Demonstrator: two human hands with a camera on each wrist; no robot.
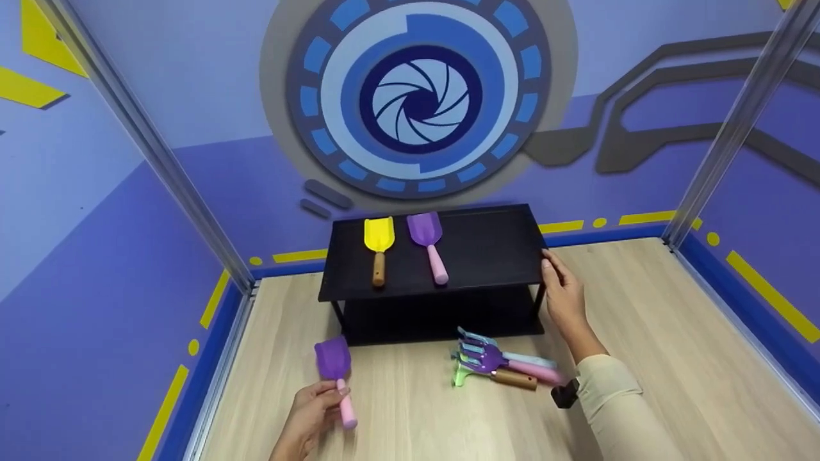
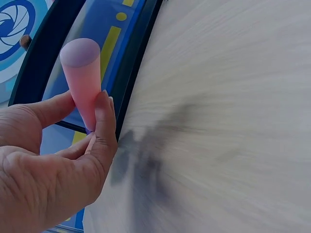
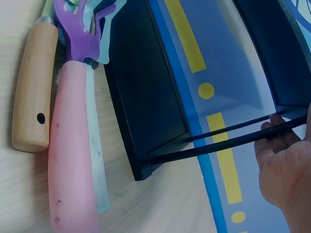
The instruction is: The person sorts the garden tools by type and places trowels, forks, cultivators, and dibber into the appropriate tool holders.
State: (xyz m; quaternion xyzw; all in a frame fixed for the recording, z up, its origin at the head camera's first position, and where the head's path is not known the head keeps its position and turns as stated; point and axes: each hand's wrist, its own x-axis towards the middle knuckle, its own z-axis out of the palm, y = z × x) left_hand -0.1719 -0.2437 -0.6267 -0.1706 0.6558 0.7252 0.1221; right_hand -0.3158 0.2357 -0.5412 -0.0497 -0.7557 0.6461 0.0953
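My left hand (image 1: 311,416) pinches the pink handle of a purple plastic toy shovel (image 1: 336,374), lower left of frame, scoop up. My right hand (image 1: 564,294) rests open-fingered against the right edge of the black two-tier shelf (image 1: 487,250). I judge that bracing the shelf while laying the shovel parallel beside the purple one (image 1: 428,243) works best. No writing is readable anywhere.

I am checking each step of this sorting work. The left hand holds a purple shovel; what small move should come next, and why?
Probably lift the purple shovel in the left hand up toward the top of the black shelf. A yellow shovel and another purple shovel already lie there side by side, with bare space next to them, and the right hand rests on the shelf's edge.
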